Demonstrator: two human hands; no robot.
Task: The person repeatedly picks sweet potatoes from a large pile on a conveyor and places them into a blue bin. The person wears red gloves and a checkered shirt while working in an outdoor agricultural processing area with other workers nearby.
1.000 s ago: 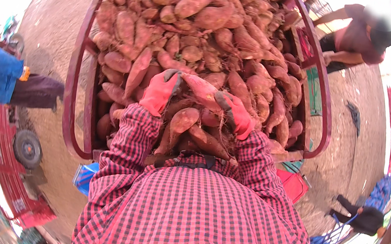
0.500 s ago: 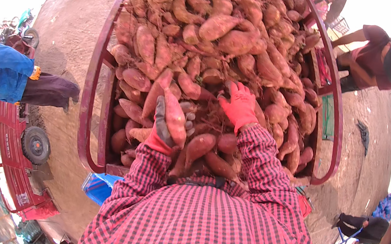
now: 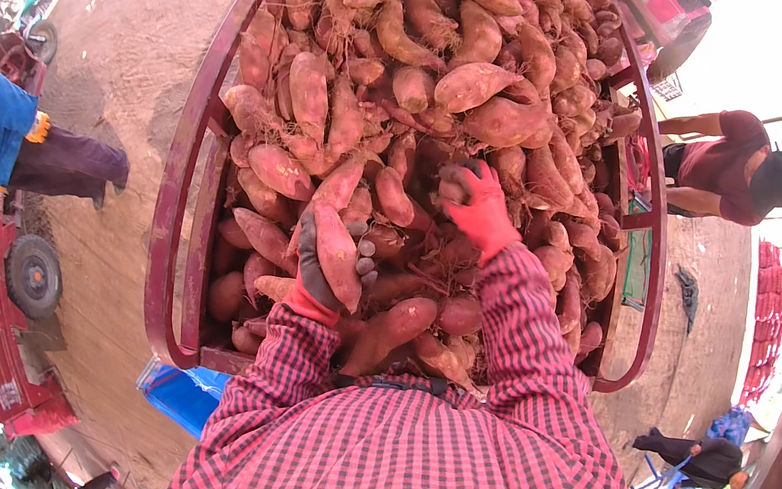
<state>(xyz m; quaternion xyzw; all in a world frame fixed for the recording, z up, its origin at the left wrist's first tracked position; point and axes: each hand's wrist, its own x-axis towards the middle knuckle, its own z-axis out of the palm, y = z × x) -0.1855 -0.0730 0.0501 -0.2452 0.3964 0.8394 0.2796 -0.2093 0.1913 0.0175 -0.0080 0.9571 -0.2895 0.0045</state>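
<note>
Outdoors on bare dirt, you are leaning over a dark red metal cart (image 3: 175, 212); your left hand (image 3: 324, 270) is clasping one reddish sweet potato (image 3: 337, 255), while your right hand (image 3: 478, 205) is curling around another tuber (image 3: 453, 187) atop the heap.

Matt, dusty-skinned sweet potatoes (image 3: 456, 82), painted metal cart frame (image 3: 181, 173), checked cloth sleeves (image 3: 519, 335), rubbery gloves.

Outdoor farm loading yard | red-railed cart (image 3: 175, 212) heaped with sweet potatoes (image 3: 459, 62) | bare packed-earth ground (image 3: 129, 33) all around | red wheeled vehicle (image 3: 0, 287) parked at left | workers bending nearby (image 3: 726, 168) | stacked red crates (image 3: 772, 322) at right under open daylight
</note>
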